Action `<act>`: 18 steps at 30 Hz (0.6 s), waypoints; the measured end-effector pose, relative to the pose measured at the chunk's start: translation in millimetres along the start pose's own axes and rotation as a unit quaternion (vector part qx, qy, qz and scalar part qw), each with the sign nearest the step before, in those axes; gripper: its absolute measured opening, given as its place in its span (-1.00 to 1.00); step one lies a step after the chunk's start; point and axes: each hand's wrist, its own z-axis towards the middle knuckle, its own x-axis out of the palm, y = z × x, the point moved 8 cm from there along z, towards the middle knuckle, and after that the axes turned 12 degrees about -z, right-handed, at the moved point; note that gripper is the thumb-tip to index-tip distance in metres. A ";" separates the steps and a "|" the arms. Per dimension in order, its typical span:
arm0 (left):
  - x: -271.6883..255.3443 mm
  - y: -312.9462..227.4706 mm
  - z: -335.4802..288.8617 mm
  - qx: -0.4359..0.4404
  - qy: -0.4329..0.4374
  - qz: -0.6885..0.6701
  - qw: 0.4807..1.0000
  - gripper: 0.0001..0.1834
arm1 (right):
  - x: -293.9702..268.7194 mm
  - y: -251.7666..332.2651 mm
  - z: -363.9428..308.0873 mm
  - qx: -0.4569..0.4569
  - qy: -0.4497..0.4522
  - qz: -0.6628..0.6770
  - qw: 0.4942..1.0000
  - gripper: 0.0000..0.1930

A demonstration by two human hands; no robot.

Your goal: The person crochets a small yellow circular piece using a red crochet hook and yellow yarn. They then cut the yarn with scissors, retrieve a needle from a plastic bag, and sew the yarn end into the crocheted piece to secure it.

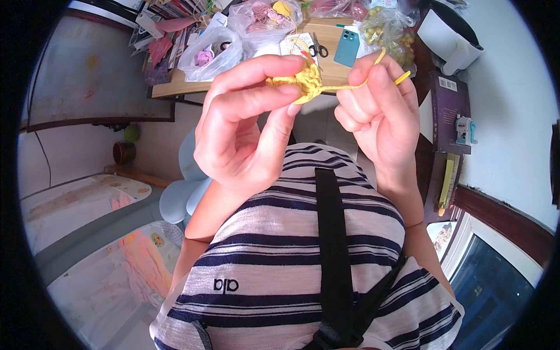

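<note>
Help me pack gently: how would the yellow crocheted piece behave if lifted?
The crocheted piece is probably soft, given its looped stitches. It seems light: the left hand just pinches it. It may trail its strand, running to the right hand.

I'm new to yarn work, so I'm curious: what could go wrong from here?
The yellow strand runs nearly straight from the yellow piece in the left hand to the right hand; a hard tug might distort the piece. Scissors lie on the table beyond; lowered there, the strand might snag.
</note>
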 end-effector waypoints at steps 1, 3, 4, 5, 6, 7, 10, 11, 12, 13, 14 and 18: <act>1.3 -3.0 -0.1 0.017 0.015 0.028 0.999 -0.81 | 0.6 -0.2 -0.2 -0.001 0.009 0.002 1.000 -0.78; -3.2 -2.7 -3.4 0.029 -0.069 -0.010 0.997 -0.77 | 2.9 1.3 -2.3 -0.011 0.008 -0.009 1.000 -0.79; -2.5 -6.3 -2.0 0.041 -0.059 0.009 0.997 -0.76 | 3.3 3.8 -3.1 -0.016 0.008 -0.015 1.000 -0.80; -1.5 -9.7 -1.1 0.052 -0.049 0.029 0.997 -0.75 | 2.3 4.9 -4.1 -0.019 0.006 -0.023 1.000 -0.81; -0.3 -12.3 -0.9 0.059 -0.041 0.052 0.996 -0.75 | 0.8 4.9 -5.5 -0.023 0.004 -0.031 0.999 -0.82; 0.0 -14.7 -1.9 0.067 -0.033 0.074 0.994 -0.74 | 0.2 5.0 -6.4 -0.025 0.002 -0.039 0.999 -0.83; 4.6 -20.5 -3.4 0.105 -0.030 0.105 0.988 -0.73 | -0.6 7.0 -10.5 -0.034 -0.004 -0.065 0.997 -0.85; 5.9 -22.7 -4.0 0.119 -0.031 0.110 0.986 -0.73 | -0.3 8.4 -11.9 -0.037 -0.006 -0.078 0.996 -0.86; 6.4 -24.3 -5.0 0.121 -0.027 0.121 0.985 -0.73 | 0.1 10.7 -13.7 -0.040 -0.008 -0.100 0.994 -0.86; 6.5 -25.6 -6.6 0.129 -0.026 0.128 0.983 -0.73 | 1.1 12.7 -15.6 -0.042 -0.007 -0.121 0.992 -0.87; 6.8 -26.9 -8.3 0.136 -0.026 0.134 0.981 -0.72 | 2.0 15.0 -17.3 -0.045 -0.005 -0.142 0.989 -0.88; 11.4 -31.2 -10.3 0.124 0.016 0.146 0.981 -0.73 | 9.0 22.0 -22.1 -0.071 0.007 -0.188 0.980 -0.91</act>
